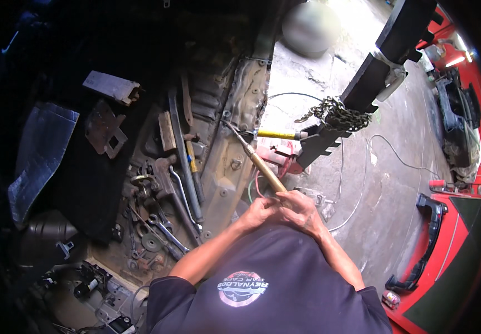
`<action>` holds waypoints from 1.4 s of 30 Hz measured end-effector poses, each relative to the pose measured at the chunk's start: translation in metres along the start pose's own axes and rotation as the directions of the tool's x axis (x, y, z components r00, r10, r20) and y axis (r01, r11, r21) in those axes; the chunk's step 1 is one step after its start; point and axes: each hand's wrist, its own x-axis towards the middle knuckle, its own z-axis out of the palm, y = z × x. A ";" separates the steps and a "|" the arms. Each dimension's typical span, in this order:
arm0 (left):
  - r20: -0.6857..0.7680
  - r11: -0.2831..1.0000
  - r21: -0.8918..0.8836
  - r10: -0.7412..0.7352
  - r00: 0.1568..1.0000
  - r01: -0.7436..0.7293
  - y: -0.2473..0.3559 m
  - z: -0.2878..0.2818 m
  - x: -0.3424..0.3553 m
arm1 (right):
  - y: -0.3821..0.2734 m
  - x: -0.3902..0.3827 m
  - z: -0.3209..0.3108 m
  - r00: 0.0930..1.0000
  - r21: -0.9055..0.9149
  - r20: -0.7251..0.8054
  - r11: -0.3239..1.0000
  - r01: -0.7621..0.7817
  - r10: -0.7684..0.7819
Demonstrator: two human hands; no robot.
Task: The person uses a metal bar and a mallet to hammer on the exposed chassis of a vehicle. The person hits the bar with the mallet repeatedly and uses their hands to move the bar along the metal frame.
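My right hand [300,212] is closed round the near end of a long brass-coloured tool [267,171] with a slim dark tip. The tool slants up and left, its tip at the bare metal sill [226,183] of a vehicle body. Beside it, close to my torso, my left hand [260,214] has its fingers curled in against the right hand and the tool's near end. What the left fingers grip is partly hidden. Just right of the tool's tip lies a yellow-handled tool [276,134].
Hammers [191,158], wrenches [161,225] and a wooden block [167,131] lie on the floor pan at left. A black notched post [357,92] wrapped with chain [338,115] rises at right. Hoses cross the concrete floor [388,183]; red panels [446,245] stand beyond.
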 end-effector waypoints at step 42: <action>-0.067 0.991 0.133 -0.024 0.997 0.033 0.008 -0.012 -0.007 | -0.005 0.016 0.005 0.989 -0.137 0.095 0.983 0.123 -0.110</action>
